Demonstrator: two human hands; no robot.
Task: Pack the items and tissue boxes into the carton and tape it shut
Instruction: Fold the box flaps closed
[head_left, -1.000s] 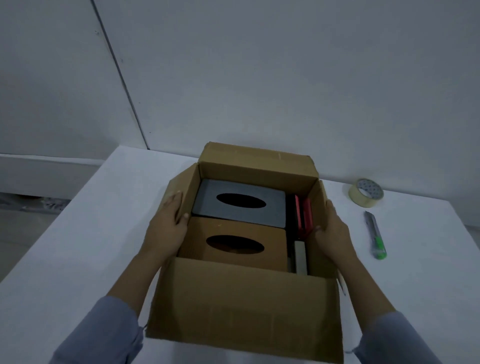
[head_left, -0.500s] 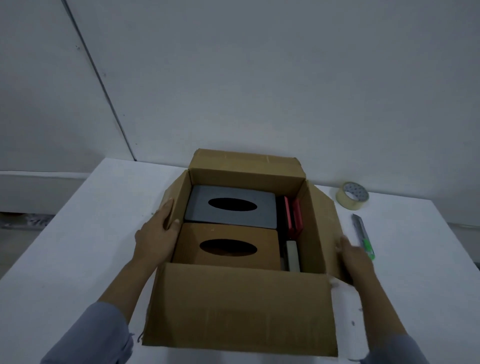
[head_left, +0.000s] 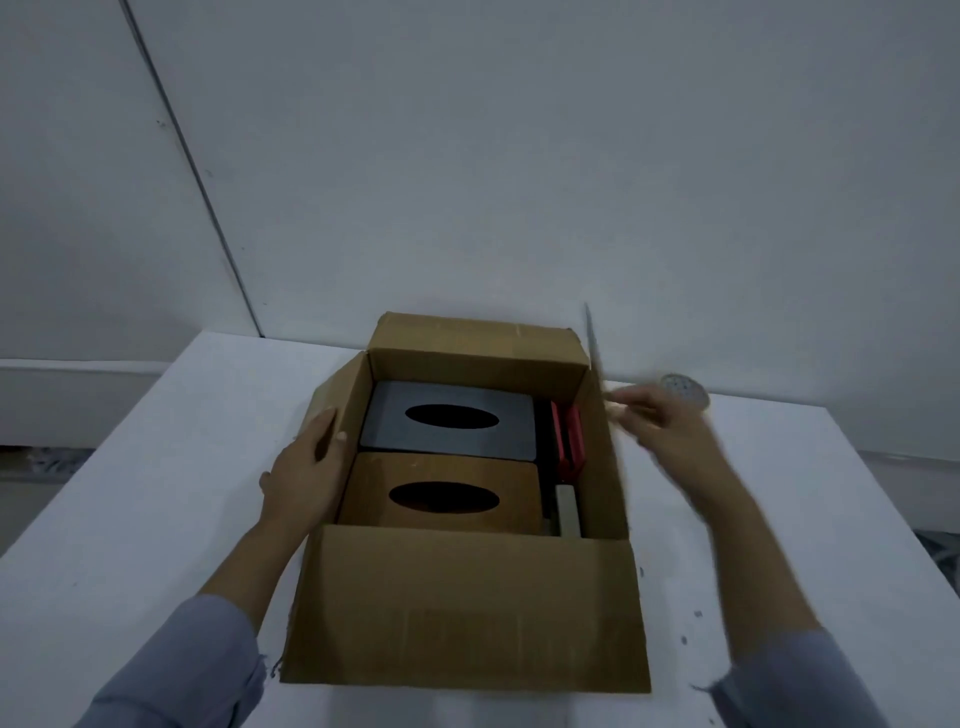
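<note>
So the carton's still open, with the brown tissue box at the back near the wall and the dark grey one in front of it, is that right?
Not quite. The head view shows the carton open, but the order is reversed: the dark grey tissue box sits at the back near the wall, and the brown tissue box lies in front of it, nearer the person.

One head-worn wide-angle view looks forward and steeply down from close above the near edge of the white bench (head_left: 130, 493). The open carton (head_left: 467, 613) fills the lower centre of the frame; a pale wall (head_left: 519, 156) takes the upper half.
</note>
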